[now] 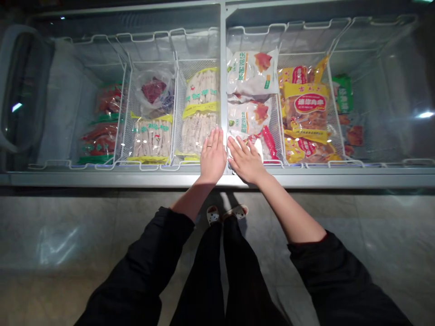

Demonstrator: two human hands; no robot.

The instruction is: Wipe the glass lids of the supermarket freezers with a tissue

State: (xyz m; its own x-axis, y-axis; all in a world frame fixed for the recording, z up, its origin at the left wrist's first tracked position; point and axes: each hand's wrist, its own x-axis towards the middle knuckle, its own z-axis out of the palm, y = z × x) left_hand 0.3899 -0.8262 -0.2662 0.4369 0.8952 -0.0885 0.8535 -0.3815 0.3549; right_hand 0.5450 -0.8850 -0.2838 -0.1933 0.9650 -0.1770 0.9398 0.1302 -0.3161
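- Pressing left hand (213,155) flat on the left glass lid (68,90), near edge, fingers together and released, grasping nothing.
- Laying right hand (245,159) flat on the right glass lid (384,81), also released, empty, just across the middle bar (223,68).
- Showing beneath the glass, in wire baskets (149,165): pale packets (200,108) by the left hand, white bags (251,72) by the right, yellow packs (306,108) farther right.

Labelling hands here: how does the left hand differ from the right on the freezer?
The left hand wears a ring; the right hand shows none. The left hand points straight ahead, fingers together; the right hand slants towards the centre bar, fingers slightly apart. The left hand lies by a pack of pale strips, the right hand by a white pack. Both lie flat, palm down, open, side by side.
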